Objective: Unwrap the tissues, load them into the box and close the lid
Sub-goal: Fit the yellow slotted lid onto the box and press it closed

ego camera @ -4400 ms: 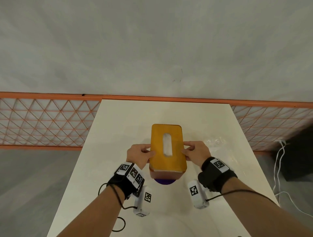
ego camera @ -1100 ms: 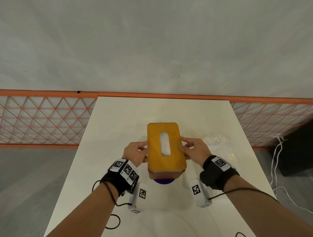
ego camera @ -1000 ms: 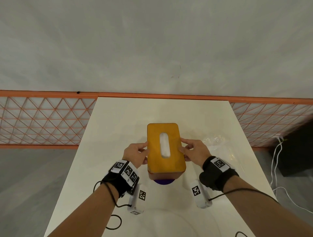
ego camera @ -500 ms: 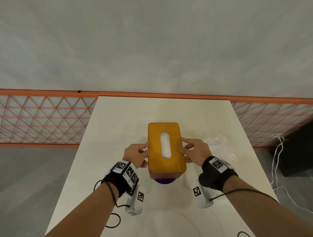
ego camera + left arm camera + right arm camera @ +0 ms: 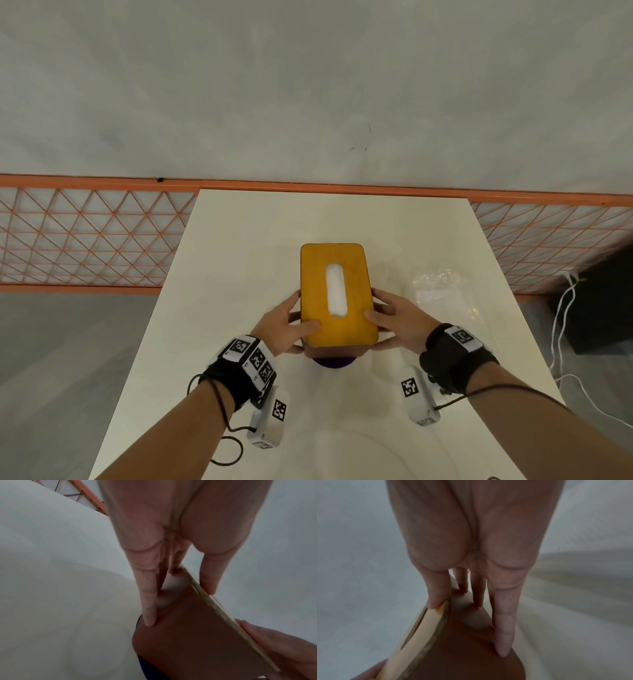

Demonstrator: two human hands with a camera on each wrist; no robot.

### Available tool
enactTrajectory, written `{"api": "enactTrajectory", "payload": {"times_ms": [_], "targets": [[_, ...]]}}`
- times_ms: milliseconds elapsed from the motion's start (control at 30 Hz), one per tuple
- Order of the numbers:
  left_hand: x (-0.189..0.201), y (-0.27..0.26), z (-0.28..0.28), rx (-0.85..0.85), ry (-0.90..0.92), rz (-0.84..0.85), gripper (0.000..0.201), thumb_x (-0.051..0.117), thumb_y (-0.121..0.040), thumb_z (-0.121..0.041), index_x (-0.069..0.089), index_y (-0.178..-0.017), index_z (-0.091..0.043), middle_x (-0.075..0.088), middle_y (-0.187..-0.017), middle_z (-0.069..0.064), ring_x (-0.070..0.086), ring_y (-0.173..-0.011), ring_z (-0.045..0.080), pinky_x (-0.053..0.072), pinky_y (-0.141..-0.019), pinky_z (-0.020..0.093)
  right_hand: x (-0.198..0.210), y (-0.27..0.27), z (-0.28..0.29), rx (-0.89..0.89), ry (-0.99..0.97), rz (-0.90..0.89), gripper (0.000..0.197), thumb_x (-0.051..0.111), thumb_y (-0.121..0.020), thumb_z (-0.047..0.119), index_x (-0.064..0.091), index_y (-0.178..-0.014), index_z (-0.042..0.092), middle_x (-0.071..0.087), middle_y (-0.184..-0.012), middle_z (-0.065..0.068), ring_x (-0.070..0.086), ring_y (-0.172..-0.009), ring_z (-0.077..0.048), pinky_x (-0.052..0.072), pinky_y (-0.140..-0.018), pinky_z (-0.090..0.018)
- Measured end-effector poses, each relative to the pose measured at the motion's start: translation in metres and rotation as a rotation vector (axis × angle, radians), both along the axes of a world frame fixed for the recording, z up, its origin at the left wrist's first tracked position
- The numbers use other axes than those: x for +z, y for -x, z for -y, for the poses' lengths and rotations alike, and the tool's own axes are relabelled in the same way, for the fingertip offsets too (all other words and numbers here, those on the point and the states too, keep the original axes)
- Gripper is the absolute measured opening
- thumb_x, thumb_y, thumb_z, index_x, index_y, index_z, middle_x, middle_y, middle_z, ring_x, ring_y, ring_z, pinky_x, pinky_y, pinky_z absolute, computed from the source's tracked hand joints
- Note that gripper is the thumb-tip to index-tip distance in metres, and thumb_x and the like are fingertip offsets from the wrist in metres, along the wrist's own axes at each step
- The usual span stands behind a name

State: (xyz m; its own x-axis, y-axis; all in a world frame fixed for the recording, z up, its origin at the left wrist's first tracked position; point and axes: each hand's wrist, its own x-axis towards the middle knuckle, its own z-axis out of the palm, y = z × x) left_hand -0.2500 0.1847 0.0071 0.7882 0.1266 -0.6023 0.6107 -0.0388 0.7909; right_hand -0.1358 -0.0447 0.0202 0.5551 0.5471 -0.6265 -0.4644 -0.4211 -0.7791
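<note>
The tissue box (image 5: 313,274) stands at the table's middle, its orange wooden lid flat on the brown body. White tissues (image 5: 335,291) show through the slot. My left hand (image 5: 298,318) grips the box's near left corner, thumb on the lid and fingers down the side. My right hand (image 5: 383,308) grips the near right corner the same way. In the left wrist view the thumb (image 5: 209,581) presses the lid edge above the brown wall (image 5: 197,635). In the right wrist view the thumb (image 5: 436,599) sits on the lid (image 5: 419,628) and the fingers lie on the side (image 5: 462,649).
The clear plastic wrapper (image 5: 442,294) lies crumpled to the right of the box. A purple thing (image 5: 334,362) shows under the box's near end. The white table (image 5: 239,257) ends at an orange mesh fence (image 5: 96,240). White cables (image 5: 561,325) hang at the right.
Both hands have slid toward the near end of the box, and the thumbs now lie further over the lid. The box has stayed in place.
</note>
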Motion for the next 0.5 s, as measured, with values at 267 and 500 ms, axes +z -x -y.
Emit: {"api": "enactTrajectory", "payload": {"times_ms": [267, 500], "targets": [[-0.0018, 0.0014, -0.0033, -0.016, -0.009, 0.045, 0.082, 0.072, -0.084, -0.024, 0.023, -0.149, -0.031, 0.053, -0.139, 0.012, 0.060, -0.104, 0.028, 0.059, -0.063, 0.027, -0.0053, -0.0002, -0.0014, -0.023, 0.026, 0.026, 0.069, 0.066, -0.091, 0.023, 0.030, -0.150, 0.026, 0.055, -0.139, -0.005, 0.060, -0.116, -0.033, 0.052, -0.092, -0.058], [-0.0064, 0.0071, -0.0020, -0.141, -0.162, 0.097, 0.087, 0.067, -0.086, -0.041, 0.009, -0.151, -0.039, 0.049, -0.145, 0.007, 0.061, -0.101, 0.019, 0.059, -0.070, 0.022, -0.0058, 0.0023, 0.0012, 0.072, 0.034, 0.050, 0.092, 0.080, -0.078, 0.018, 0.025, -0.150, 0.033, 0.044, -0.146, 0.002, 0.053, -0.124, -0.027, 0.056, -0.089, -0.050]]}}
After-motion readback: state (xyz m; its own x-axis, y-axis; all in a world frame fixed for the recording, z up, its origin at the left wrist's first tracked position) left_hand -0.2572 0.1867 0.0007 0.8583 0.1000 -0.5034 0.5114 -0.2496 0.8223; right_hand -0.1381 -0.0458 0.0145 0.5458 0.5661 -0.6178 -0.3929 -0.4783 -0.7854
